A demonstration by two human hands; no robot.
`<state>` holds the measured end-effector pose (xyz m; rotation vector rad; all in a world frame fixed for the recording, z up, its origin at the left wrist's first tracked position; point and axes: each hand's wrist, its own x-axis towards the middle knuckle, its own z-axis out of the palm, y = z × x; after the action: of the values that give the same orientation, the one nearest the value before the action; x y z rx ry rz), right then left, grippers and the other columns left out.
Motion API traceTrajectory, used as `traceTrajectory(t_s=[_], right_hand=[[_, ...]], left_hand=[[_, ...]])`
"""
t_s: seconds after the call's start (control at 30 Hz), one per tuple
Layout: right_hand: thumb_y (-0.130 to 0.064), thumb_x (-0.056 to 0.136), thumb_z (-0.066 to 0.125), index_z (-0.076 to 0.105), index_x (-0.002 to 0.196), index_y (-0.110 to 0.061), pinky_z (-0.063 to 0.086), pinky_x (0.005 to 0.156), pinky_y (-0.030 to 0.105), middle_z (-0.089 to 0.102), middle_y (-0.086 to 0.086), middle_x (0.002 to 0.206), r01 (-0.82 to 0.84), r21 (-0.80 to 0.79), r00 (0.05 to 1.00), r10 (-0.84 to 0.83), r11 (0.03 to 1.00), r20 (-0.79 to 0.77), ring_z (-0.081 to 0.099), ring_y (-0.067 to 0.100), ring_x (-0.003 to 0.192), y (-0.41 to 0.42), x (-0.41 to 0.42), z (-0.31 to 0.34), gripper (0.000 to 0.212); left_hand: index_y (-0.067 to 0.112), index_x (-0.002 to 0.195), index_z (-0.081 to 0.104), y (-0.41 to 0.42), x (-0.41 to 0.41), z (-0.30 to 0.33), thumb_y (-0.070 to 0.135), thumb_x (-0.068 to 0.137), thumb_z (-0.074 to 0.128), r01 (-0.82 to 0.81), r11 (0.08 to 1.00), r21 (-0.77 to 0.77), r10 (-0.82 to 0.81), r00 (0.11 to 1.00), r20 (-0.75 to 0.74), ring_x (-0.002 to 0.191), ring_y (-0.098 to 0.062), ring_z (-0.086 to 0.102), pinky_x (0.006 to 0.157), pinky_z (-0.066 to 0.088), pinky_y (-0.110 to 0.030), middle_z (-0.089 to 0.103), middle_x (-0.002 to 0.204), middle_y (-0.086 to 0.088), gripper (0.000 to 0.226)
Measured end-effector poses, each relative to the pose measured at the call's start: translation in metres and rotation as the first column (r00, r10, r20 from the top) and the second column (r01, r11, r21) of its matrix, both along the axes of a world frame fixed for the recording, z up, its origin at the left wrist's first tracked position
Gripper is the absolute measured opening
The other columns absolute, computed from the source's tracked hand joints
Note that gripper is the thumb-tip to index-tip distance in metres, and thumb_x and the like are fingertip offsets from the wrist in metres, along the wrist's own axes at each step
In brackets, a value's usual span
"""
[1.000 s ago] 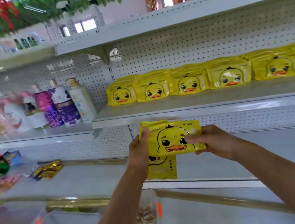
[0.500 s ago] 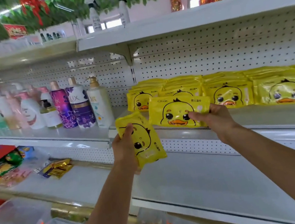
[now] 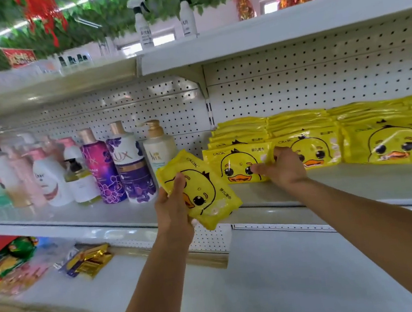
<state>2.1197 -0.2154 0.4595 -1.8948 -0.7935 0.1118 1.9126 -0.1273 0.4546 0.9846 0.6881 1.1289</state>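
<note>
Left hand: the left hand (image 3: 174,211) grips a tilted duck pack (image 3: 204,195), thumb across its front and fingers curled behind. It is held in the air, in front of the middle shelf's edge.
Right hand: the right hand (image 3: 282,170) pinches the right edge of an upright duck pack (image 3: 237,165), with the thumb on the front and the fingertips hidden behind.
Upright pack: it stands at the left end of the yellow row. Its lower edge seems to touch the shelf, though the hand covers that corner.
Middle shelf: the middle shelf (image 3: 333,187) is pale metal and carries both goods groups.
Yellow row: the other duck packs (image 3: 390,143) stand face-out, stacked several deep – they run off to the right.
Bottles: the wash bottles (image 3: 128,162) stand just left of the packs – purple, white and pink.
Pegboard: the pegboard (image 3: 320,84) is a white perforated back wall.
Top shelf: two spray bottles (image 3: 142,23) stand upright.
</note>
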Motion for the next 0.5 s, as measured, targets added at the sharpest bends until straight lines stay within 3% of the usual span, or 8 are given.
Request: traceTrajectory(t_s=[0.13,0.3,0.43,0.5], right_hand=[[-0.038,0.074,0.079,0.052,0.089,-0.015,0.040,0.068,0.031,0.065,0.010,0.105,0.137,-0.080,0.983,-0.126,0.987,0.132,0.061,0.031,0.098,0.015,-0.010,0.005,0.039],[-0.045,0.072,0.079,0.046,0.112,-0.008,0.040,0.069,0.036,0.061,0.013,0.110,0.227,-0.112,0.955,-0.199,0.967,0.221,0.059,0.034,0.102,0.023,-0.010,0.000,0.064],[-0.039,0.078,0.076,0.038,0.126,-0.008,0.043,0.071,0.039,0.045,0.012,0.127,0.247,0.091,0.932,-0.262,0.965,0.251,0.056,0.035,0.105,0.021,-0.018,-0.002,0.069],[-0.043,0.087,0.065,0.041,0.125,-0.009,0.048,0.074,0.039,0.052,0.009,0.114,0.184,0.237,0.940,-0.242,0.954,0.242,0.057,0.030,0.096,0.016,-0.028,-0.001,0.056]], left_hand=[[0.015,0.109,0.066,0.022,-0.002,0.002,0.027,0.091,0.065,0.063,0.998,0.001,-0.063,0.998,0.011,0.088,-0.028,0.072,0.069,0.060,-0.041,0.075,0.094,-0.008,0.022],[0.018,0.107,0.067,0.034,0.000,0.002,0.022,0.091,0.065,0.118,0.993,-0.033,-0.116,0.992,0.050,0.090,-0.025,0.071,0.072,0.059,-0.041,0.074,0.099,-0.007,0.017],[0.023,0.114,0.062,0.034,0.008,0.006,0.015,0.091,0.065,0.152,0.984,-0.092,-0.139,0.981,0.132,0.097,-0.027,0.069,0.081,0.057,-0.049,0.072,0.105,-0.005,0.024],[0.026,0.120,0.058,0.031,0.015,0.011,0.010,0.091,0.064,0.152,0.985,-0.086,-0.132,0.970,0.204,0.100,-0.026,0.068,0.083,0.057,-0.049,0.071,0.109,-0.004,0.034]])
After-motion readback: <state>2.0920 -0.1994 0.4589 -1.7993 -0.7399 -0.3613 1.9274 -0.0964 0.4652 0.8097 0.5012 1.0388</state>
